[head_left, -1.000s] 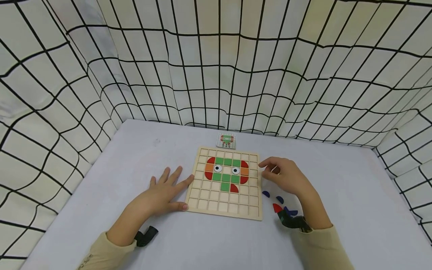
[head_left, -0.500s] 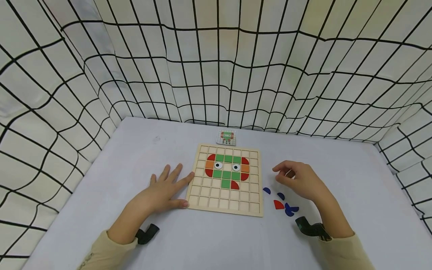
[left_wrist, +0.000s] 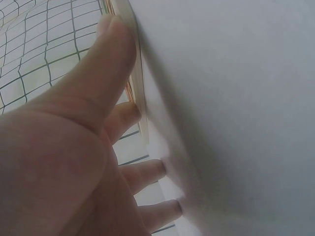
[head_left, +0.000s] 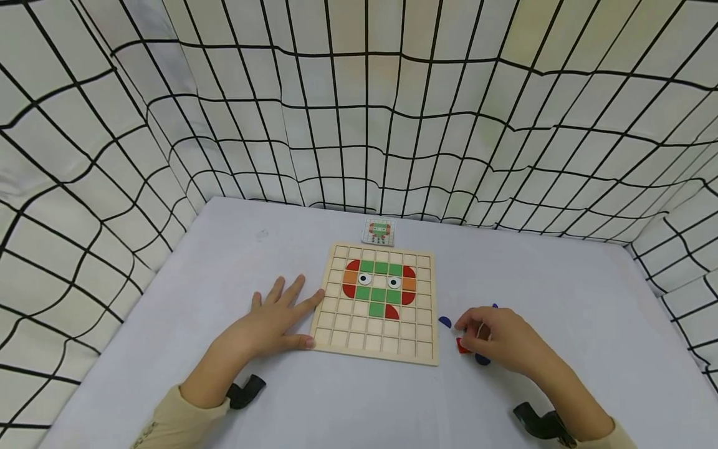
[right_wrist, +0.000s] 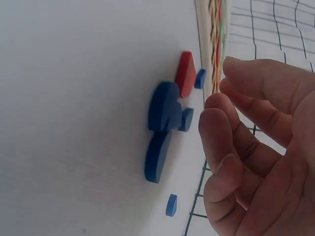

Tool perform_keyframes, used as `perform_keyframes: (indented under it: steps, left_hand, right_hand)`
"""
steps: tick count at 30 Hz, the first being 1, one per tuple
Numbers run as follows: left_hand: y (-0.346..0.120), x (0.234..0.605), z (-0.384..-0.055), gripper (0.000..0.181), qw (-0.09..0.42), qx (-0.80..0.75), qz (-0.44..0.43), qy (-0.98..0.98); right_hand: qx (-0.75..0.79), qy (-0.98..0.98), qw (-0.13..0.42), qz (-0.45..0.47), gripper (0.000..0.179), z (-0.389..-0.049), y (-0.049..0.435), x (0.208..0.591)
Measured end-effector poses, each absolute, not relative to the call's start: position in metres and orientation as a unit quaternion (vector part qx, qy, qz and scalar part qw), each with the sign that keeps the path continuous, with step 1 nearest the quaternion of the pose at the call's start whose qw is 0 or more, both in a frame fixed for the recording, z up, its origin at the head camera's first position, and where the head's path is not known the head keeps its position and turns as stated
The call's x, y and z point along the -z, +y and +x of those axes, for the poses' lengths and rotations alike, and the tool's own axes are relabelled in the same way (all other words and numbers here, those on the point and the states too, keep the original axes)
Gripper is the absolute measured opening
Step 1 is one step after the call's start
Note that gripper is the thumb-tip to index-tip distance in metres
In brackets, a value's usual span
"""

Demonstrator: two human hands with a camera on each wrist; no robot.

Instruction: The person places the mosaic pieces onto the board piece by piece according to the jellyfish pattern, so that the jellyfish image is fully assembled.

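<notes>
My left hand (head_left: 269, 327) lies spread on the table, its thumb and index fingertips at the left edge of a wooden grid board (head_left: 336, 340). Green, red and orange pieces and two eye tiles (head_left: 394, 282) form a figure on it. My right hand (head_left: 502, 340) hovers over loose pieces to the right of the board, fingers loosely curved and holding nothing. Below its fingertips, the right wrist view shows a red quarter-round piece (right_wrist: 185, 74) and several blue half-round pieces (right_wrist: 157, 157). In the head view the hand hides some of them.
A small picture card (head_left: 378, 232) showing a similar figure lies behind the board. The white table (head_left: 258, 249) is bounded at the back and sides by a black net (head_left: 364, 106) in front of white cloth. Each wrist wears a black device (head_left: 247, 391).
My right hand has gone from the board's right edge outward to the right, then down toward the near side, over the loose pieces. My left hand stays at the board.
</notes>
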State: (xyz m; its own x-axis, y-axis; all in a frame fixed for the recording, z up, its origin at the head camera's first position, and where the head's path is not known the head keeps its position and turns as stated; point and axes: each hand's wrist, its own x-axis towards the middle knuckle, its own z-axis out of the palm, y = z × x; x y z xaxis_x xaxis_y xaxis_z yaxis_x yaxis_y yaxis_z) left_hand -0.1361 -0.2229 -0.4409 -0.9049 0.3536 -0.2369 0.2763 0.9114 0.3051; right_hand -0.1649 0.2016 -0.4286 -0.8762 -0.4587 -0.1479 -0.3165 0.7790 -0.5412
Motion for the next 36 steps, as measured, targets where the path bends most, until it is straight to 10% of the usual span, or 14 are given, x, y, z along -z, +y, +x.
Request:
perform_keyframes:
  steps: [36]
  left_hand:
    - [-0.221, 0.436, -0.134, 0.087, 0.144, -0.140, 0.159, 0.967]
  right_hand:
    - [0.124, 0.963, 0.083, -0.223, 0.034, -0.155, 0.177, 0.430]
